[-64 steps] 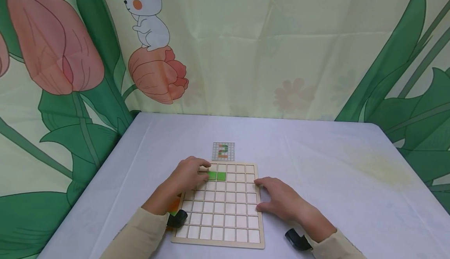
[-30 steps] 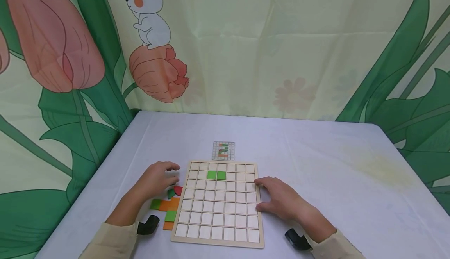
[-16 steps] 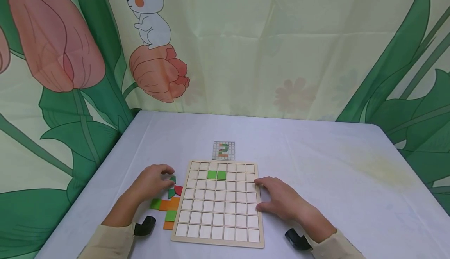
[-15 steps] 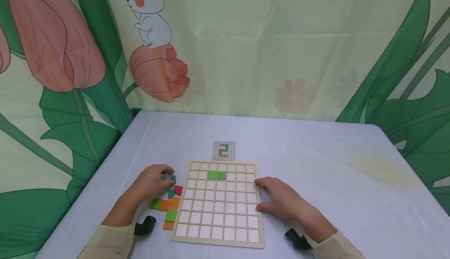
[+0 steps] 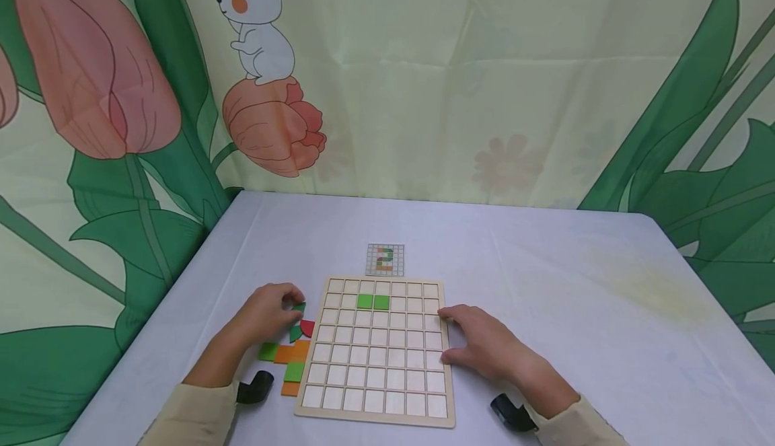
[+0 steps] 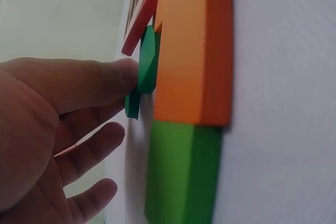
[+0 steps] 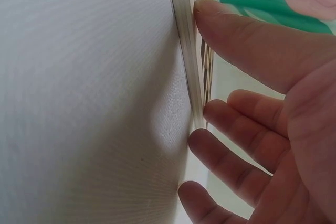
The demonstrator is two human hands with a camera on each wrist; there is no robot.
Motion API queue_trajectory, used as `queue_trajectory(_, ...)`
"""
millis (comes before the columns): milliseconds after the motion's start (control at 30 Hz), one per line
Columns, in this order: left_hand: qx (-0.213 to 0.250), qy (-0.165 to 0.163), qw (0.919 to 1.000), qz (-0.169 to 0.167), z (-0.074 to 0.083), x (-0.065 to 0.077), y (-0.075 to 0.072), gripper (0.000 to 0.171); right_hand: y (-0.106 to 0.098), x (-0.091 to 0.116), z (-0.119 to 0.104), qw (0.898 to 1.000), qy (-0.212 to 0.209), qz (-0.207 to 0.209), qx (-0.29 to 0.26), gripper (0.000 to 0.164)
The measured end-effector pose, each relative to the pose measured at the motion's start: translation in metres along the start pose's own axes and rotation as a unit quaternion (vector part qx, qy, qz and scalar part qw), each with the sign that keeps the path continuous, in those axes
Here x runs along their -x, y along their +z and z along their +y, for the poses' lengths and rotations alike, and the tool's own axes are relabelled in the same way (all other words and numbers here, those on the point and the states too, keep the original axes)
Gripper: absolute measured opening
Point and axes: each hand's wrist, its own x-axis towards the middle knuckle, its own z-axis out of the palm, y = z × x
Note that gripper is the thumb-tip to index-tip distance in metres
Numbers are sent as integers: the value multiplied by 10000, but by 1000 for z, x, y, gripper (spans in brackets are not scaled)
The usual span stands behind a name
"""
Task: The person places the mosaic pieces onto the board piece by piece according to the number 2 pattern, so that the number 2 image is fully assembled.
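My left hand (image 5: 270, 311) pinches a dark green wooden piece (image 5: 299, 307) between thumb and forefinger, just left of the grid board. In the left wrist view, that green piece (image 6: 132, 106) shows under the thumb tip, its other fingers spread. The wooden grid board (image 5: 379, 352) lies flat, with two light green square tiles (image 5: 373, 301) side by side in its second row. At the board's right edge rests my right hand (image 5: 484, 342), thumb and forefinger tips touching the frame. The right wrist view shows these fingers (image 7: 231, 150) relaxed along the board's side (image 7: 185, 35).
Beside the board's left edge lie a red rounded piece (image 5: 307, 328), another dark green piece (image 5: 294, 333), orange tiles (image 5: 292, 352) and light green tiles (image 5: 268, 351). A small pattern card (image 5: 385, 259) with a coloured figure sits beyond the board on the white table (image 5: 575, 311).
My left hand has left the light green tiles on the board, moved left to the loose pieces and now grips a dark green one. The right hand has stayed put.
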Motion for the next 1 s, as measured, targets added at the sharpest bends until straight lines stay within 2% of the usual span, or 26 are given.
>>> queue_trajectory(400, 199, 181, 9995, -147, 0, -2, 3, 23, 1, -1, 0, 9999, 134, -29, -36, 67)
queue_trajectory(733, 286, -22, 9996, 10, 1, -3, 4, 32, 1, -2, -3, 9998, 178, -45, 20, 66)
queue_trajectory(1000, 149, -57, 9998, 93, -2, -5, 4, 24, 0, -2, -1, 10000, 20, -18, 49, 66)
